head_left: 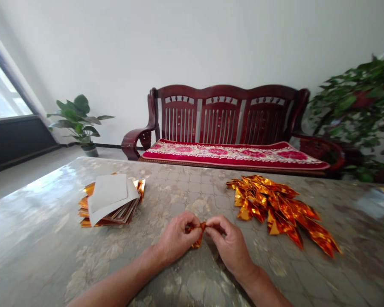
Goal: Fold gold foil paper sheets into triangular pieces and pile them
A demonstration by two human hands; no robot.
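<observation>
My left hand (176,238) and my right hand (229,244) meet at the middle of the table, both pinched on one small folded piece of gold foil paper (198,235). Most of the piece is hidden between my fingers. A stack of flat gold foil sheets (111,202), white backs up, lies to the left of my hands. A pile of several folded gold foil pieces (280,211) lies to the right.
The table (179,187) has a glossy patterned cover. Behind it stand a dark red wooden bench (230,123) with a red cushion, a potted plant (78,121) at the left and a leafy plant (358,111) at the right.
</observation>
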